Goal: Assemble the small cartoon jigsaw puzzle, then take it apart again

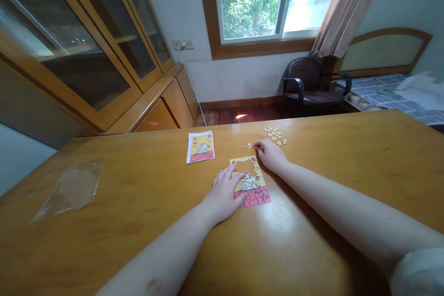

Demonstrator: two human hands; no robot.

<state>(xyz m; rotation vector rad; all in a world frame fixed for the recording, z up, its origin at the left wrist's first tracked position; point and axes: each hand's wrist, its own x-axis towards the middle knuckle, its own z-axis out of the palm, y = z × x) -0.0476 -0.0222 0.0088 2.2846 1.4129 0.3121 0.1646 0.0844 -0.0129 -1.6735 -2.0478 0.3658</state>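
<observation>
A partly assembled jigsaw puzzle (252,198) lies on the table, pink along its near edge and yellow above, with a white cartoon animal and a gap in its upper middle. My left hand (225,192) rests over its left side, fingers spread. Just beyond the puzzle's upper right corner, my right hand (272,155) has its thumb and forefinger pinched at a small yellowish puzzle piece (254,147), mostly covered by the fingertips. Beside those fingertips lies a loose white piece (249,145). Several more loose pieces (274,134) are scattered behind the right hand.
A printed picture card (201,146) with the same design lies left of the puzzle. Farther left is a clear plastic bag (74,187) on the wooden table (145,240). Past the table's far edge stand a dark armchair (305,78) and a glass-door cabinet (100,46).
</observation>
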